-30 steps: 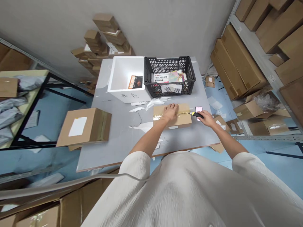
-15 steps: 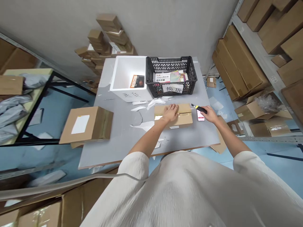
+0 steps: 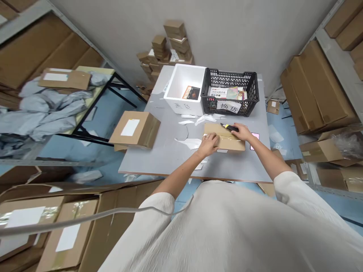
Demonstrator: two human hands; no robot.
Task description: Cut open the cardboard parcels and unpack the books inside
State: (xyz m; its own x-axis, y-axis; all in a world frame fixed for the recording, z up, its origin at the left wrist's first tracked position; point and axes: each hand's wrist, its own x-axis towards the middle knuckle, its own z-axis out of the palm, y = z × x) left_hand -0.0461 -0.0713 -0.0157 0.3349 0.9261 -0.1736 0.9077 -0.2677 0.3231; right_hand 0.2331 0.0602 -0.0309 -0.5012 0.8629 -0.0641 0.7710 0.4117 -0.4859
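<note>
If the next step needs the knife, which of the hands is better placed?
Likely the right hand: it holds the knife over the box, while the left hand is on the box's left end.

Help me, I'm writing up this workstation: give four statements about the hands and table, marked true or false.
1. The right hand holds a utility knife. True.
2. The phone lies on the table, partly hidden by the right forearm. True.
3. The left hand hangs clear of the small carton. False: it touches it.
4. The black crate stands left of the white bin. False: it stands on the right.
</note>
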